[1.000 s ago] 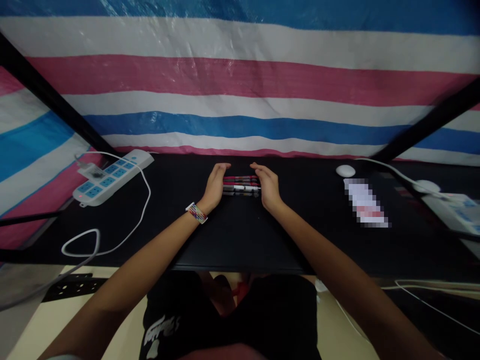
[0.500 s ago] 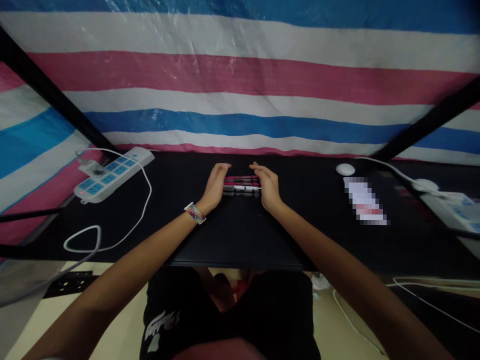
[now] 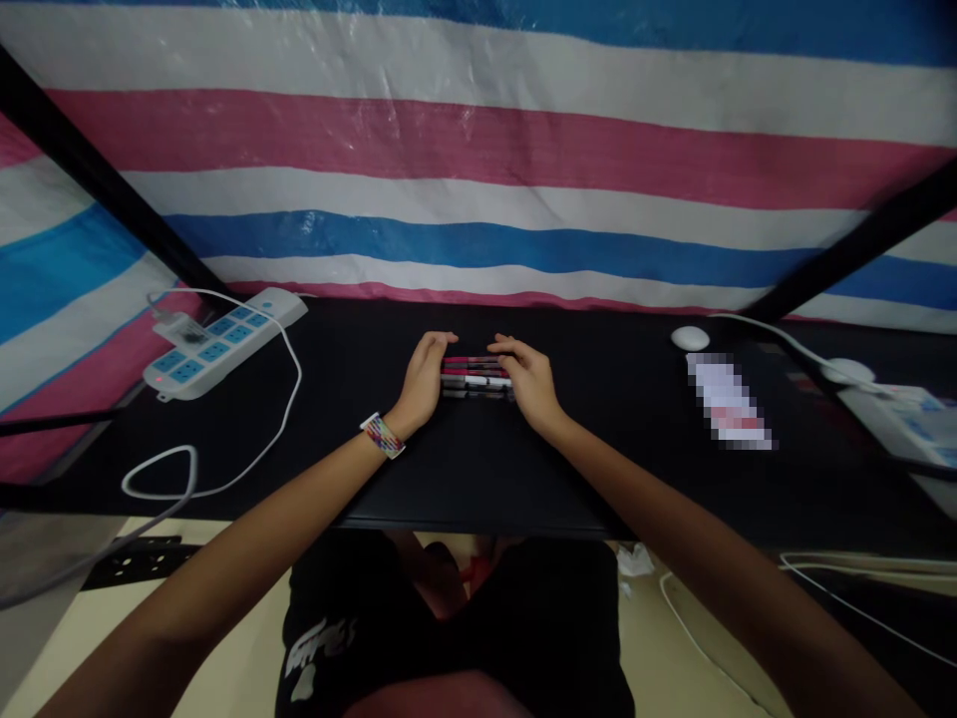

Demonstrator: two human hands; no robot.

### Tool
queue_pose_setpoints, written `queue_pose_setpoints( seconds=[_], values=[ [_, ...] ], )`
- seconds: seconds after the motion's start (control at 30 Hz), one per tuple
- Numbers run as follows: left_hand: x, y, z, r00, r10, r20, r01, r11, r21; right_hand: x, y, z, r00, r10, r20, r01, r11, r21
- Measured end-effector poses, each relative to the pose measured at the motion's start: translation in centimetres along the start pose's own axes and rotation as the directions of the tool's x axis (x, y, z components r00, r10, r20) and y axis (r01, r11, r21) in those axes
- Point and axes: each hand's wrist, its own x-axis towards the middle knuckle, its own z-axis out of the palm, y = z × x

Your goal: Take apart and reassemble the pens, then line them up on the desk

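Note:
Several pens lie side by side on the black table, pointing left to right. Some have pink-red parts, one is white, and others look dark or clear. Cupped around their left ends is my left hand, with a colourful woven band on its wrist. My right hand closes around the right ends, its fingers bent over toward the left. The pens are held between the two hands, and both hands hide their tips.
On the left of the black table lies a white power strip with a looping white cable. To the right are a white mouse, a blurred-out flat object and another power strip. Striped sheeting hangs behind.
Both hands and the pens have shifted slightly left and nearer to me. My right fingers are bent a little further over the pens. The view has moved slightly.

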Motion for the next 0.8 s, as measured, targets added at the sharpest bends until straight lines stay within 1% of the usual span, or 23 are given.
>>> queue_pose_setpoints(
  seconds=[0.07,0.13,0.23,0.33,0.43,0.67,0.73,0.8],
  values=[
    [0.1,-0.4,0.1,1.000,-0.011,-0.011,0.010,1.000,-0.026,-0.4,-0.4,-0.1,0.996,-0.075,0.052,0.082,0.986,-0.148],
    [0.2,-0.7,0.1,1.000,-0.014,-0.022,0.013,0.998,-0.055,-1.0,-1.1,-0.2,0.974,-0.180,0.139,0.211,0.943,-0.259],
    [0.3,-0.9,0.2,0.999,-0.021,-0.024,0.018,0.995,-0.094,-2.3,-2.2,-0.2,0.897,-0.344,0.278,0.428,0.834,-0.348],
    [0.3,-0.8,0.2,1.000,-0.025,-0.018,0.023,0.994,-0.108,-3.3,-3.1,-0.1,0.826,-0.427,0.368,0.553,0.739,-0.384],
    [0.2,-0.6,0.1,0.999,-0.024,-0.024,0.021,0.994,-0.105,-3.7,-3.5,-0.2,0.784,-0.463,0.414,0.611,0.692,-0.385],
    [0.2,-0.3,0.0,0.999,-0.031,-0.011,0.030,0.997,-0.076,-3.8,-3.7,-0.9,0.727,-0.487,0.485,0.679,0.615,-0.402],
    [0.2,-0.1,0.0,1.000,-0.023,-0.010,0.022,0.998,-0.054,-3.7,-3.6,-1.0,0.701,-0.496,0.512,0.702,0.608,-0.371],
    [-0.1,0.4,-0.1,1.000,0.003,-0.005,-0.003,1.000,-0.013,-3.4,-3.8,-1.1,0.678,-0.501,0.538,0.714,0.623,-0.320]
  ],
)
